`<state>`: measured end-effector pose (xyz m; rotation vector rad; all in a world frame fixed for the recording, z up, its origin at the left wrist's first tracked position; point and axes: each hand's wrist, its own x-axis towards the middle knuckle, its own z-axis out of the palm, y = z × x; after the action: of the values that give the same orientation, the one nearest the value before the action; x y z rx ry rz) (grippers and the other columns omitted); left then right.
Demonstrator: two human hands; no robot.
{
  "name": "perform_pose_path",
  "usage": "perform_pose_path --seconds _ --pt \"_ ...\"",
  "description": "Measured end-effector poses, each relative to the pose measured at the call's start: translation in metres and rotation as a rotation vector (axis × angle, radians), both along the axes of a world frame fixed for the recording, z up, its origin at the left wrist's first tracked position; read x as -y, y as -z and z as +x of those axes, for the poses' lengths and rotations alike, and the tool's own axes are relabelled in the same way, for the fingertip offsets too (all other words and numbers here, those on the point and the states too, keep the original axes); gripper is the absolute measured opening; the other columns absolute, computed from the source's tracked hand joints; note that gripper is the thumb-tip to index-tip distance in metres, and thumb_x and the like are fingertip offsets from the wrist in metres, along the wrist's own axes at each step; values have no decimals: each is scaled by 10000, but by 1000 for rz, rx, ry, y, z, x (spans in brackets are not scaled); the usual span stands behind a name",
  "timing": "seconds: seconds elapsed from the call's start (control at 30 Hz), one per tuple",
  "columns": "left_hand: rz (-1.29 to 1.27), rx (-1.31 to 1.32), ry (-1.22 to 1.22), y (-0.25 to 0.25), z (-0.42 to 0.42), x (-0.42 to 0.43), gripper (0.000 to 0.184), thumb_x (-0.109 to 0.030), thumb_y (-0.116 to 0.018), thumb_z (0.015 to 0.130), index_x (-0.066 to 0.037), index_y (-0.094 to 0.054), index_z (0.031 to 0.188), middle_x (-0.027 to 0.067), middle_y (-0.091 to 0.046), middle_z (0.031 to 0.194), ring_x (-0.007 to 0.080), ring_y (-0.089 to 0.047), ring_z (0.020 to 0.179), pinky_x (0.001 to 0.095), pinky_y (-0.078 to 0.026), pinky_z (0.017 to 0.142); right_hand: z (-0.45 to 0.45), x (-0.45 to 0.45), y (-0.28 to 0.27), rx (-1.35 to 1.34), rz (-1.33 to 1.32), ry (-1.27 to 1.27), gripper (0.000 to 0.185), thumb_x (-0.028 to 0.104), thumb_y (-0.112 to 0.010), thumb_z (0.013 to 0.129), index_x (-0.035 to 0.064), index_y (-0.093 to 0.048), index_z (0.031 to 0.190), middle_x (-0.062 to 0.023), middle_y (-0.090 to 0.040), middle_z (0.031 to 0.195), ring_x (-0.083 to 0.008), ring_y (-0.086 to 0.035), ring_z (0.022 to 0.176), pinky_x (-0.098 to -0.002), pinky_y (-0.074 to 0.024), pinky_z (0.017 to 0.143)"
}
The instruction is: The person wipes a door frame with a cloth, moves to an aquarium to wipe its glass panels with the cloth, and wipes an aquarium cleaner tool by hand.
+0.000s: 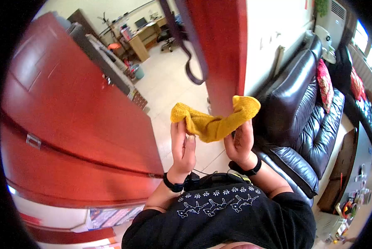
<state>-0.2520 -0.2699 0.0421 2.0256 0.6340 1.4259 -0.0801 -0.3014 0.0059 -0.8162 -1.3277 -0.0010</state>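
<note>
- Step in hand, as we judge it: handling a yellow cloth (213, 126), perhaps a sock, raised before the chest and spread between both hands.
- Left hand (182, 149): fingers upright, one end of the cloth over the tips, thumb beside them. Right hand (240, 145): raised likewise at the other end. Fingertips hidden; we cannot tell whether either is clamped on the fabric or inside it.
- Middle of the cloth sags between the hands.
- Next move, our reading: calls for support at both ends and an even spread; slackening one side could let the cloth slip.
- Surface: nothing carries the cloth but the hands. We note pale tiled floor (165, 89) beyond.
- Room: red door (78, 103) at left, red door frame (223, 45) ahead, dark strap (194, 41) hanging near it.
- Through the doorway we see a desk (139, 49) with a monitor (141, 22), and an office chair (167, 43).
- At right, a black sofa (285, 99) bearing a red cushion (325, 87).
</note>
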Motion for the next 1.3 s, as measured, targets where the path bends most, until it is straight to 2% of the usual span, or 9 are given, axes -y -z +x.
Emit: perform_pose_path --seconds 0.2,0.43,0.57,0.7,0.8,0.9,1.03,1.1,1.3 --pt "-49 122 66 -1 87 -17 562 41 -379 947 39 -214 1484 118 -329 1416 233 -385 1305 348 -297 1093 87 4 -2 231 71 272 679 -41 -585 787 -121 -300 1399 -389 -336 1407 -531 -329 1333 -508 -268 1112" --pt "-10 185 65 -23 139 -78 680 133 -416 904 0 -133 1507 109 -273 1474 247 -362 1358 376 -319 1108 130 -36 -24 313 57 364 712 16 -582 814 -139 -236 1417 -422 -204 1447 -570 -217 1361 -531 -240 1119" --pt "183 259 -9 -64 171 -130 624 100 -487 891 25 -252 1464 139 -239 1451 245 -396 1311 359 -396 1047 145 -86 -63 390 179 472 690 44 -618 804 -133 -288 1384 -394 -262 1422 -530 -294 1328 -548 -244 1104" --pt "440 288 -146 -119 204 -185 477 -45 -545 922 -37 -441 1388 217 -278 1475 351 -345 1346 424 -314 1091 152 -136 -136 358 286 498 559 78 -623 814 -68 -440 1322 -316 -380 1348 -456 -425 1207 -504 -327 1049" --pt "626 196 -170 -158 234 -220 419 -135 -502 956 -47 -471 1364 260 -352 1448 421 -320 1343 488 -264 1095 163 -178 -181 359 271 383 482 108 -560 841 -9 -504 1305 -286 -406 1357 -473 -392 1252 -492 -305 1077" --pt "841 86 -360 -163 263 -255 405 -264 -441 986 -92 -504 1347 269 -382 1433 442 -382 1293 518 -285 1070 173 -220 -180 361 191 262 547 178 -509 873 -21 -424 1375 -309 -336 1428 -502 -281 1353 -514 -218 1139" --pt "675 94 -121 -157 257 -263 406 -305 -443 984 -115 -528 1333 278 -382 1428 460 -421 1255 524 -312 1049 179 -238 -163 433 199 346 607 301 -477 887 -19 -395 1397 -313 -334 1426 -497 -283 1355 -546 -180 1142" --pt "682 30 -126 -158 252 -268 535 -450 -383 991 -63 -483 1346 297 -392 1382 482 -371 1295 539 -295 1064 177 -243 -162 434 205 461 653 400 -455 877 -15 -415 1380 -319 -338 1414 -500 -299 1342 -586 -156 1133" --pt "778 52 -178 -177 258 -272 420 -343 -432 967 -149 -556 1319 310 -344 1433 475 -364 1310 532 -286 1063 192 -249 -184 471 298 441 699 487 -446 879 -21 -423 1358 -304 -415 1347 -484 -338 1312 -584 -63 1144"
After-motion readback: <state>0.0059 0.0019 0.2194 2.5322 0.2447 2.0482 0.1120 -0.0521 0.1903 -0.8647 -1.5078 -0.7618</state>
